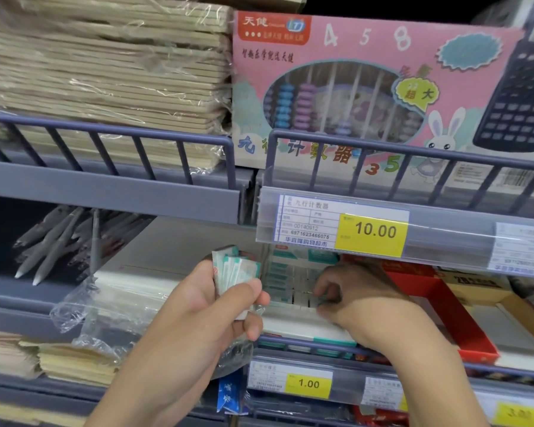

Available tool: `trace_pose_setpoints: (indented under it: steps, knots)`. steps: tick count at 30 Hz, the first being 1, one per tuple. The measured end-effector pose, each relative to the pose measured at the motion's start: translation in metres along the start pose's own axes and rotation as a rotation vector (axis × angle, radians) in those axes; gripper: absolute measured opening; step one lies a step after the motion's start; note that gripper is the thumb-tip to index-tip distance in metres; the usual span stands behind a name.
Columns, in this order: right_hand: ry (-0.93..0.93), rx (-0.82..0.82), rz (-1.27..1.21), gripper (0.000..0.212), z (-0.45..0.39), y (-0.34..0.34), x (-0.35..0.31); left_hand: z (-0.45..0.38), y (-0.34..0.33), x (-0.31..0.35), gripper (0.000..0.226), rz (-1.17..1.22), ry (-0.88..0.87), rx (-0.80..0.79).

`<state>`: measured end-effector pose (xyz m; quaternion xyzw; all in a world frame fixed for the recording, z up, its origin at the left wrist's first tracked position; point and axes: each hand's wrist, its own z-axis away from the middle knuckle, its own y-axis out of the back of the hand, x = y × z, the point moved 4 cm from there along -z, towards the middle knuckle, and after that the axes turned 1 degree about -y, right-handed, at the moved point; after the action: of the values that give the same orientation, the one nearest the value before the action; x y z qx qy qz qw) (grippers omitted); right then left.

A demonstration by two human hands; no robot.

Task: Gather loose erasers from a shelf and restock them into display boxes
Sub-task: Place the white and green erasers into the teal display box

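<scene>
Several wrapped erasers (235, 268) sit fanned in the left hand (210, 300), clenched between thumb and fingers. Just right, the right hand (349, 291) curls its fingers into the white-and-teal display box (293, 329) on the grey shop shelf (111, 197); whether it holds anything cannot be told. Two yellow price tags (372, 234) hang nearby.

The shelf (179, 241) carries a white-teal display box (305, 329) at its front edge, a red box (463, 322) beside it.

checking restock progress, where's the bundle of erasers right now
In the head view, low centre: the left hand holds the erasers, just left of the display box, under the 10.00 price tag.
</scene>
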<state>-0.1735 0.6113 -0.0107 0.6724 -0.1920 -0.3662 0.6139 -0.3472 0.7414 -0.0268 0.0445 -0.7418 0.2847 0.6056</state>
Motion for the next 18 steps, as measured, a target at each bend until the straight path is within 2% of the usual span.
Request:
trace_pose_setpoints:
  steps: [5, 8, 11, 15, 18]
  knots:
    - [-0.029, 0.018, -0.049, 0.009, 0.003, 0.0, 0.001, 0.002, -0.001, 0.001, 0.032, -0.121, -0.032, -0.024]
    - [-0.006, 0.179, -0.08, 0.011, 0.019, 0.001, 0.004, 0.004, -0.004, 0.004, 0.034, -0.213, -0.061, -0.026]
    - [0.118, 0.33, -0.423, 0.02, 0.044, 0.006, -0.002, 0.005, -0.006, 0.005, 0.027, -0.257, -0.081, -0.008]
    - [0.324, 0.219, -0.97, 0.035, 0.063, 0.005, -0.028, 0.006, -0.012, 0.006, 0.024, -0.233, -0.102, -0.024]
    - [0.353, 0.195, -1.087, 0.026, 0.063, 0.001, -0.035, 0.007, -0.016, 0.007, 0.033, -0.213, -0.095, -0.06]
